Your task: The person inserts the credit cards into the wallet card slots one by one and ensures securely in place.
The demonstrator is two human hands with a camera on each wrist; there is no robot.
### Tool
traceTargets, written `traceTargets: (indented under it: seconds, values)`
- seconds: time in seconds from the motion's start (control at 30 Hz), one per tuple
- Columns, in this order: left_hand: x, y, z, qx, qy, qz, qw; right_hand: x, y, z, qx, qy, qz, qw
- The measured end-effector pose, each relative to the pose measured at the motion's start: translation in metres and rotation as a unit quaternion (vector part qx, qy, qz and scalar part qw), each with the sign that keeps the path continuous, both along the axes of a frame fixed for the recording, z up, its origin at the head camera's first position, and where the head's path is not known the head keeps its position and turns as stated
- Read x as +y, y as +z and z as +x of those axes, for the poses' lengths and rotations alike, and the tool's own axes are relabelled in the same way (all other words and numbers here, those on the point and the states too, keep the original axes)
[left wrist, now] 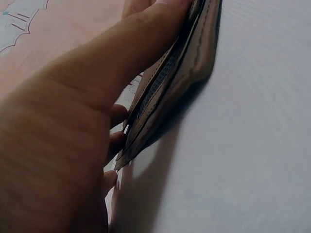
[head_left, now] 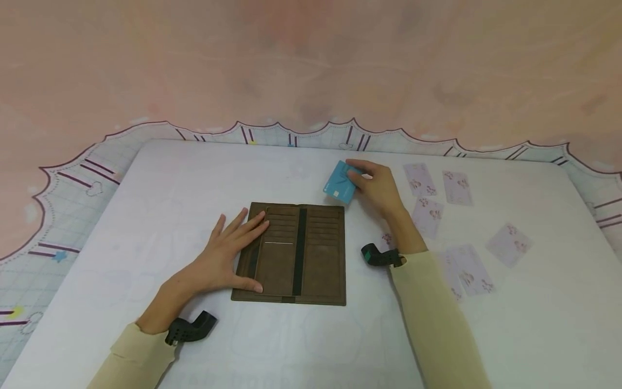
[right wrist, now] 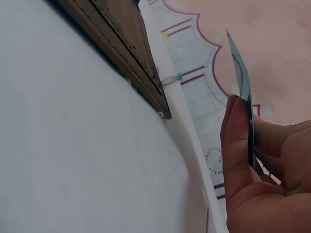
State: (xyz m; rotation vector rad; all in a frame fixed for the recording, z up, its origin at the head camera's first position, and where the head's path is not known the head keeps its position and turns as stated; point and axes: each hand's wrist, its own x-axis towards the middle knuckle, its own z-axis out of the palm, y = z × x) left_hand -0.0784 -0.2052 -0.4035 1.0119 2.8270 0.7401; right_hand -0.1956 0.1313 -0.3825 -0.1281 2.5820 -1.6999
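Holding teal card [head_left: 340,182] pinched in my right hand [head_left: 376,186], at 1 o'clock off open brown wallet [head_left: 296,254] on tabletop [head_left: 121,216]. My left hand [head_left: 225,254] flat, fingers spread, pinning wallet's left flap. Step: card picked, not yet slotted. Next, I judge: align card edge with free slot.

Head view high above table, wrist views low, close, all sharing wallet [head_left: 291,254].
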Motion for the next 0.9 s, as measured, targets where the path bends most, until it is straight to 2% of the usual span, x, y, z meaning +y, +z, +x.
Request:
traceTargets:
  seconds: [0.2,0.47,0.73,0.9]
  values:
    - [0.000,0.000,0.001,-0.014,-0.016,0.006,0.9998,-0.010,0.002,0.002,-0.019,0.025,-0.034,0.999]
    - [0.000,-0.002,0.000,-0.019,-0.003,0.002,0.9998,-0.029,0.004,0.007,-0.024,0.068,-0.043,0.997]
    - [0.000,-0.002,0.002,-0.008,-0.002,-0.004,1.0000,-0.051,0.000,0.014,-0.012,0.104,-0.014,0.994]
    - [0.000,-0.001,0.003,-0.001,-0.010,0.000,0.9999,-0.063,0.002,0.018,-0.015,0.125,-0.015,0.992]
